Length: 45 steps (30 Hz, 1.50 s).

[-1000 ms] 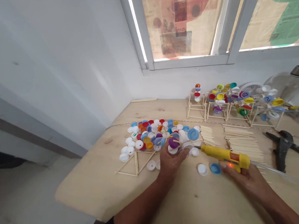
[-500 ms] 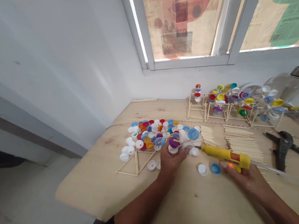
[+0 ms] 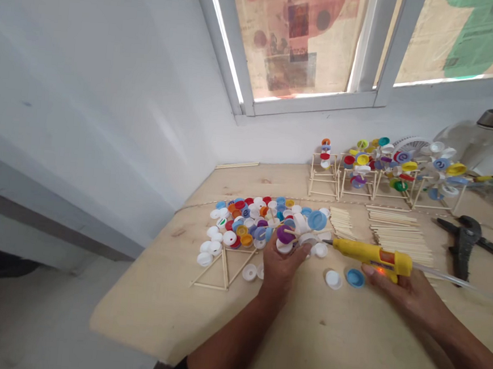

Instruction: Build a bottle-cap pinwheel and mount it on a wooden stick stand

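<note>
My left hand [image 3: 281, 267] is closed on a wheel of bottle caps on sticks, with a purple cap [image 3: 286, 233] and a blue cap [image 3: 317, 220] showing. The fingers hide part of the wheel. In my right hand [image 3: 408, 294] is a yellow hot glue gun [image 3: 369, 256] with its red light lit and a clear glue stick [image 3: 448, 277] out of its back. The nozzle points left, at the wheel's edge; whether it touches a cap I cannot tell. Below the nozzle lie a white cap [image 3: 333, 279] and a blue cap [image 3: 355, 278].
Loose coloured caps [image 3: 244, 218] are heaped behind my left hand, near a stick frame [image 3: 224, 269]. Wooden sticks [image 3: 400, 233] and black pliers [image 3: 462, 247] lie to the right. Several stick stands with cap wheels [image 3: 361, 165] line the wall beside a glass jar [image 3: 467, 139].
Both hands, the wheel and the glue gun stay almost where they were. The whole view has shifted very slightly.
</note>
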Available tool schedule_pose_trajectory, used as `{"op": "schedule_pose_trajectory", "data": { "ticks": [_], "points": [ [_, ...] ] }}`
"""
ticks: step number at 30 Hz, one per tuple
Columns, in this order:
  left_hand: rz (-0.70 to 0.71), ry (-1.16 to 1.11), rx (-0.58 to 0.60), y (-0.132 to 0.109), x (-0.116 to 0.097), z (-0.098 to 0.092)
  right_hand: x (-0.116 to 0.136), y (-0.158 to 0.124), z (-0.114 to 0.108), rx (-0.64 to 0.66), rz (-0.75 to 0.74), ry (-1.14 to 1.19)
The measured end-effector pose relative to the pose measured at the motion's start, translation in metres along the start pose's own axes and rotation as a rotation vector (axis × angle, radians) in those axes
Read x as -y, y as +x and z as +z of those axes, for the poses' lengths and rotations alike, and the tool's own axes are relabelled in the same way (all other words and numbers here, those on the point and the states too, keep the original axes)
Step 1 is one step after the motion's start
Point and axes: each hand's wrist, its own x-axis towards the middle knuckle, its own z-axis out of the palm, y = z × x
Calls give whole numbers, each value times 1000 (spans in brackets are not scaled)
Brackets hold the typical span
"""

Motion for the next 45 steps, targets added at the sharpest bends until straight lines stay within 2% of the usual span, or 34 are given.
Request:
{"op": "schedule_pose_trajectory", "data": {
  "ticks": [6,14,20,27,30,32,36,38,42,44,45],
  "points": [
    [-8,-21,2,0,-1,1,1,0,-1,16,32,6],
    [-11,-40,22,1,0,0,7,-4,-2,81,46,136],
    [-22,-90,22,5,4,-1,10,-3,-12,101,-26,221],
    [-56,-89,53,7,3,-4,-7,4,-24,259,-62,227],
    [-60,-92,55,8,2,-6,-7,4,-31,291,-63,213],
    [-69,-97,61,8,2,-7,-1,2,-37,235,-57,201],
    [-77,-82,57,8,1,-6,13,-8,-55,-35,-8,134],
    [-78,-76,56,7,0,-5,12,-14,-69,-145,43,101],
    [-87,-98,74,5,-2,-4,-10,-18,-104,-250,122,-27],
    [-93,-105,78,4,-2,-4,-27,-16,-121,-339,138,-204],
    [-93,-105,77,4,-2,-4,-36,-15,-128,-370,86,-342]
  ]
}}
